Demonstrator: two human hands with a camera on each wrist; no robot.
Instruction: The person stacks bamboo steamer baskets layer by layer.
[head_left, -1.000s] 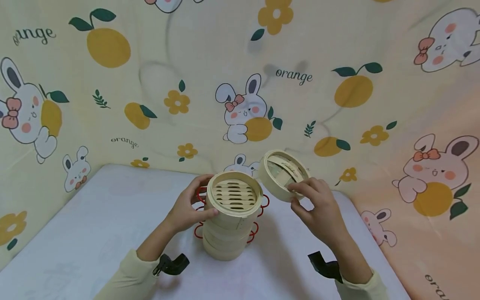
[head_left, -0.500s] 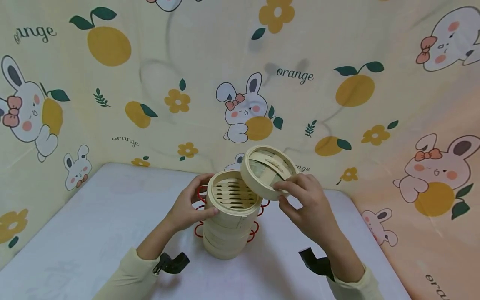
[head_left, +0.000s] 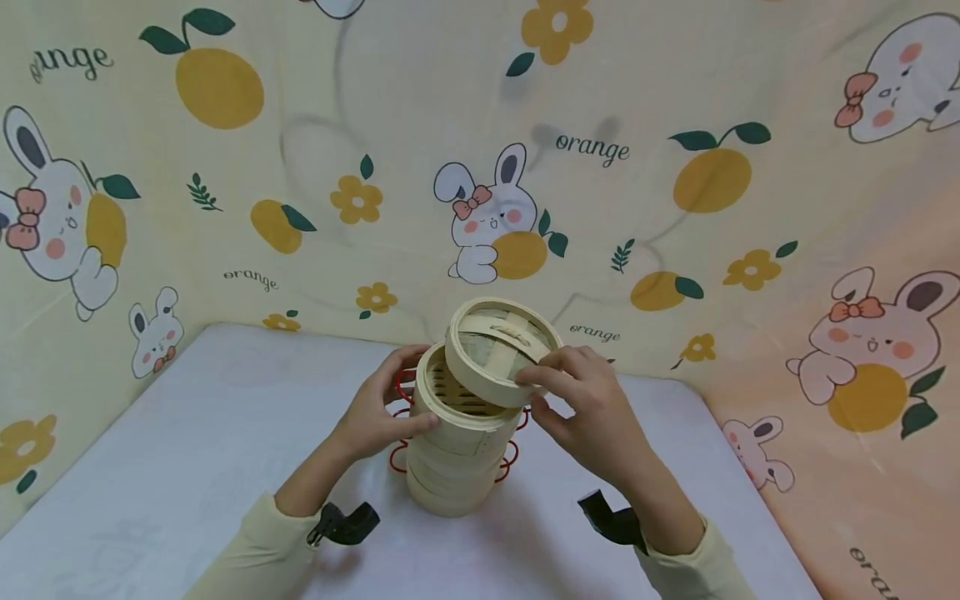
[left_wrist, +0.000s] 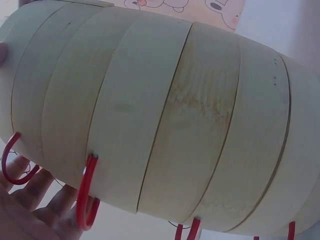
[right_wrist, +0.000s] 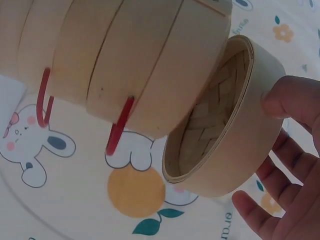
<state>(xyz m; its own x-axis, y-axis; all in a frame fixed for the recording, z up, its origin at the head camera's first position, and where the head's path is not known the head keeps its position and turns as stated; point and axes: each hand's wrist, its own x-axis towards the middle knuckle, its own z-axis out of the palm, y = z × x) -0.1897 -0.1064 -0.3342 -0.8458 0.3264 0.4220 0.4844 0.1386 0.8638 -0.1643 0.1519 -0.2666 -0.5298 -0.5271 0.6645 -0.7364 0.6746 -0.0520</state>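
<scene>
A stack of bamboo steamer baskets (head_left: 450, 471) stands upright, with red loop handles (left_wrist: 87, 192) on its sides. My left hand (head_left: 378, 417) grips the uppermost basket from the left, thumb in front and fingers behind. Inside that basket, part of a slatted floor (head_left: 450, 392) shows. My right hand (head_left: 588, 408) pinches the right edge of the bamboo steamer lid (head_left: 495, 340), which is tilted over the stack's top and covers its back right part. In the right wrist view, the lid's woven underside (right_wrist: 215, 105) faces the stack; whether their rims touch, I cannot tell.
The stack stands on a white-covered table (head_left: 225, 450). Behind the table hangs a cream cloth (head_left: 405, 108) printed with rabbits, oranges and flowers. A black strap-like piece sits at each wrist, over light sleeves.
My right hand has brought the lid leftward from beside the stack to over its top, covering part of the slatted floor. My left hand has kept its grip on the uppermost basket.
</scene>
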